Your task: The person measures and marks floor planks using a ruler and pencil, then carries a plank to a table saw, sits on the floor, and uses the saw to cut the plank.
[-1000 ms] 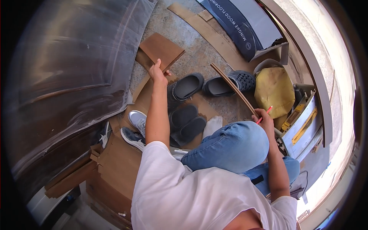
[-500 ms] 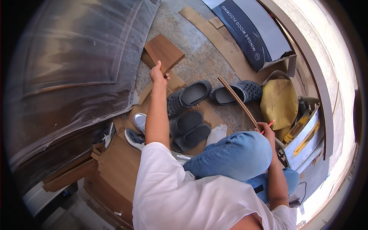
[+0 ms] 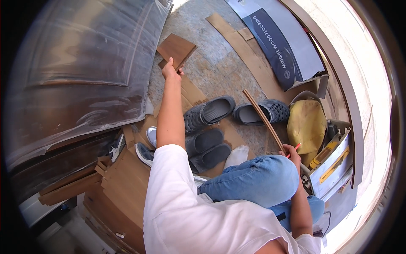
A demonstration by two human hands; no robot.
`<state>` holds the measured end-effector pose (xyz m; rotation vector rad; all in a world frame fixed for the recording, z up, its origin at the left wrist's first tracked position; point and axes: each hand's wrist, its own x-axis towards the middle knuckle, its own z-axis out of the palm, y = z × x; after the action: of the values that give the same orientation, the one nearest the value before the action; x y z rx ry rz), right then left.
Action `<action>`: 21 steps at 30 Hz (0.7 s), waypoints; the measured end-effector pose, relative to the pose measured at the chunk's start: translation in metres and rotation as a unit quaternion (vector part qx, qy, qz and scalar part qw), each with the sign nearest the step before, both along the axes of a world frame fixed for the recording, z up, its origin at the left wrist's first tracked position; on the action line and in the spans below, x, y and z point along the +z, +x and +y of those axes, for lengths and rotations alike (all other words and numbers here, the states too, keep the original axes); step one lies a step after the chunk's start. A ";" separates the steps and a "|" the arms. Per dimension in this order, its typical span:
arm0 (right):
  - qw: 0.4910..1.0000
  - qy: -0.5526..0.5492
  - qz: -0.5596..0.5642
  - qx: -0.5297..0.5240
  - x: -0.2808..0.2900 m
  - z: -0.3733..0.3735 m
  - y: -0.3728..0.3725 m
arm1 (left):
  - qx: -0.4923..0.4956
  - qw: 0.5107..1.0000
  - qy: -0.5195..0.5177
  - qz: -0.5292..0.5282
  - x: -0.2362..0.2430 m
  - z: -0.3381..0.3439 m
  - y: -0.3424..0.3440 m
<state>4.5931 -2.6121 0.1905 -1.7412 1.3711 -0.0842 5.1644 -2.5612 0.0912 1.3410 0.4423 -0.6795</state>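
Observation:
My left hand (image 3: 172, 70), arm stretched forward, grips a short brown wood board (image 3: 177, 48) by its near edge, thumb on top. A second brown edge shows beneath that board; whether it is a separate piece I cannot tell. Beside my bent knee, my right hand (image 3: 292, 153) is closed around the lower end of a long thin wood strip (image 3: 263, 118), which slants up and to the left over a dark clog (image 3: 249, 114). A red pencil (image 3: 297, 147) also sticks out from the fingers of that hand.
Plastic-wrapped dark panels (image 3: 80, 80) stand at left. More clogs (image 3: 211, 112) and grey slippers (image 3: 209, 156) lie on cardboard (image 3: 192, 93) before me. To the right are a yellow bag (image 3: 306, 125), an open toolbox (image 3: 334, 171) and a blue-white carton (image 3: 275, 46). Brown planks (image 3: 69, 186) lie lower left.
My left hand has carried the board a little farther away and to the left. My right hand still holds the strip and pencil by my knee. The whole view has shifted slightly.

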 end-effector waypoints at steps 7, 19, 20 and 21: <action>0.999 -0.011 -0.026 0.023 -0.009 0.010 0.008 | 0.012 0.999 -0.039 -0.010 -0.010 0.002 0.044; 0.995 0.008 -0.065 0.069 -0.027 0.020 -0.010 | 0.030 0.998 -0.057 -0.007 -0.008 0.025 0.123; 0.995 0.007 -0.065 0.070 -0.027 0.018 -0.007 | 0.021 0.999 -0.048 -0.010 -0.009 0.027 0.129; 0.995 -0.006 -0.061 0.079 -0.020 0.017 0.000 | 0.030 0.998 -0.053 -0.010 -0.010 0.030 0.132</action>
<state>4.5928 -2.5953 0.1701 -1.8183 1.1438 -0.1087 5.2964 -2.5314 0.0812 1.2287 0.4227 -0.6312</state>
